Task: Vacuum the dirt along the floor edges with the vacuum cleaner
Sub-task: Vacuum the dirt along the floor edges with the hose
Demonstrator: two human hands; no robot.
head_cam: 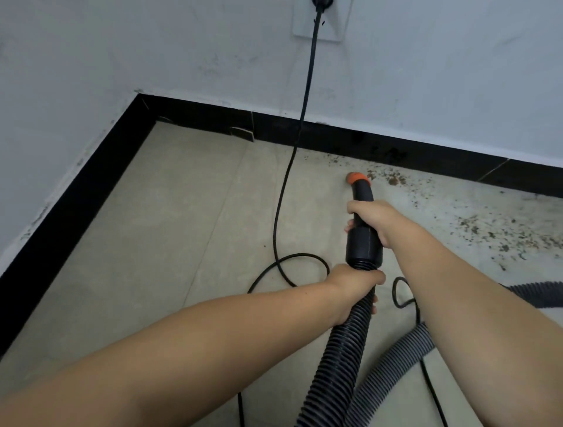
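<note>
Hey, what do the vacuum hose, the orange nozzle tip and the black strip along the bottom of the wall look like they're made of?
Hose: likely flexible black plastic, matte, with ribbed rings along its length.
Orange nozzle tip: probably smooth moulded plastic or rubber; the look leaves that open.
Black strip: seems to be glossy tile, laid in pieces with visible joints and one chipped, displaced piece near the corner.

Black power plug (320, 3): cut off by the frame's top edge, above the white wall socket plate (332, 30).
Black ribbed vacuum hose (335, 365): runs out at the bottom edge and right edge; vacuum body out of frame.
Orange-tipped nozzle (357, 178): opening faces away, hidden.
Right hand (370, 218): fingers mostly concealed behind the black tube.
</note>
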